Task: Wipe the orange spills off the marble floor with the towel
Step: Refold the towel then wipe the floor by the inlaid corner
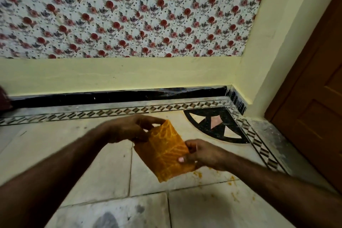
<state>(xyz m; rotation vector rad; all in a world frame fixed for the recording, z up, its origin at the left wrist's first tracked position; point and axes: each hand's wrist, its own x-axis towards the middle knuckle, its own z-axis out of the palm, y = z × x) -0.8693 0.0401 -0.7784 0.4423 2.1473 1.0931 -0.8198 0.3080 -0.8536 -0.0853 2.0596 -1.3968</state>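
An orange towel (166, 152) with a pale yellow pattern is folded into a rough square and held in the air above the marble floor (103, 170). My left hand (127, 128) grips its upper left edge. My right hand (201, 154) pinches its right edge between thumb and fingers. Small orange spills (234, 178) dot the pale tiles to the lower right of the towel, under and beyond my right forearm.
A black skirting (118, 96) and a patterned inlay border run along the yellow wall with floral wallpaper. A black fan-shaped inlay (214, 124) fills the floor corner. A brown wooden door (314, 116) stands at right. A dark red object (4, 100) peeks in at far left.
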